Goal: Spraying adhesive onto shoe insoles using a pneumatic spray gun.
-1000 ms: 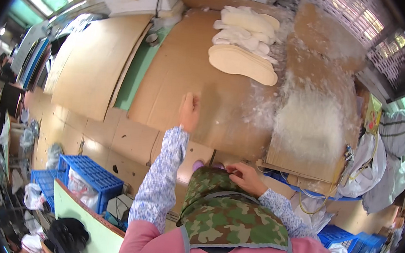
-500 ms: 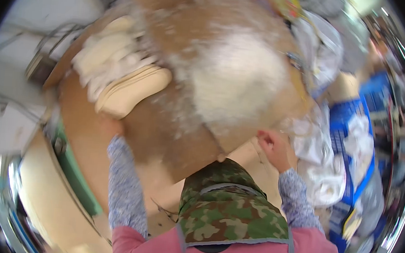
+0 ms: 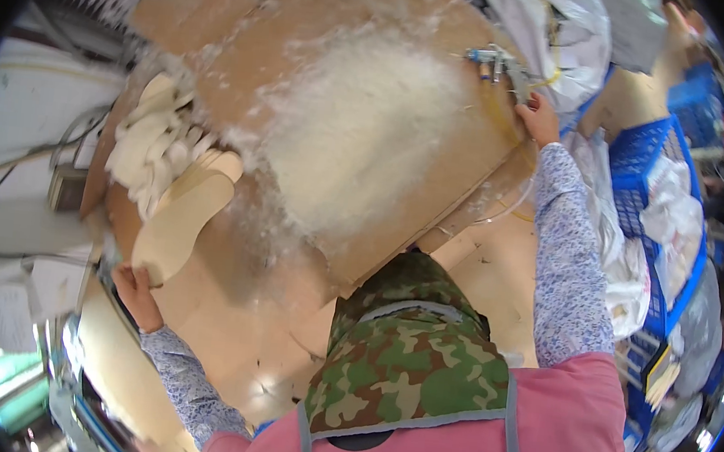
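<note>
Right grip point(image 3: 536, 119) closed around spray gun point(image 3: 504, 65), arm outstretched; left grip point(image 3: 136, 288) pinching foam insole point(image 3: 175, 224).

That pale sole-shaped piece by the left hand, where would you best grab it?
Probably at its rounded near end, coming from the left hand's side. The pale sole-shaped piece lies flat on the brown board, and that end points toward the hand and sits free, while its far end is tucked against the heap of similar pieces. Pinch it by the edge, thumb on top.
</note>
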Motion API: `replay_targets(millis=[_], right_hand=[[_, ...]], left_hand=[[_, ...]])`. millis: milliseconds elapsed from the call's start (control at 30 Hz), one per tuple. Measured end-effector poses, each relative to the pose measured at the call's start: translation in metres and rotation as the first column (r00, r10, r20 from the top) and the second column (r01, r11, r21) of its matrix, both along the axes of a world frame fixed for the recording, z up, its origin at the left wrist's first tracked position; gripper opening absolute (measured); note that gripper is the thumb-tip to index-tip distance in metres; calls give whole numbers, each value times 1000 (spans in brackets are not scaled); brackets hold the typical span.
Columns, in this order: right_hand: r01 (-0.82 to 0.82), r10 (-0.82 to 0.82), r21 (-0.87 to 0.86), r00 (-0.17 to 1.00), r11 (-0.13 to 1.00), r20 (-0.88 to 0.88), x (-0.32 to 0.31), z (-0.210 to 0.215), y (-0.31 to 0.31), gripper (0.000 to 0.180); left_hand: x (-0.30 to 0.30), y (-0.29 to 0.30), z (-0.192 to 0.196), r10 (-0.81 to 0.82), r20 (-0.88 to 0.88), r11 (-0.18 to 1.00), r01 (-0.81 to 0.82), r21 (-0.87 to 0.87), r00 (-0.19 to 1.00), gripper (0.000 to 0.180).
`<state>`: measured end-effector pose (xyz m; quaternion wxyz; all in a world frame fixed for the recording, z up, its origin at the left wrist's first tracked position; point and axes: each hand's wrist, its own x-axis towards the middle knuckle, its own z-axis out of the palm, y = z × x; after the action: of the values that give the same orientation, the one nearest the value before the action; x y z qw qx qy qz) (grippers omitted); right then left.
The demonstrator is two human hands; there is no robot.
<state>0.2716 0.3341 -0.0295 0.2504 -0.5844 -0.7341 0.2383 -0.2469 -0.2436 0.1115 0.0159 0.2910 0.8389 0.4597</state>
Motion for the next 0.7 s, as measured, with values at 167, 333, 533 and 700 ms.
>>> replay_targets(millis=[167, 333, 533, 700], right_hand=[[-82, 74, 45, 985, 996, 153, -4, -15, 37, 52], [-53, 56, 19, 962, 998, -268, -2, 48, 5, 40], [-437, 69, -478, 789, 762, -611, 24, 156, -89, 17], [-332, 78, -588, 907, 737, -414, 20, 167, -180, 17]], left_hand=[[127, 89, 121, -164, 334, 948, 55, 313, 928, 17], [203, 178, 76, -107, 490, 910, -113, 399, 865, 24], [228, 210, -79, -220, 776, 965, 17, 260, 591, 30], [229, 208, -111, -88, 683, 996, 57, 67, 726, 31]])
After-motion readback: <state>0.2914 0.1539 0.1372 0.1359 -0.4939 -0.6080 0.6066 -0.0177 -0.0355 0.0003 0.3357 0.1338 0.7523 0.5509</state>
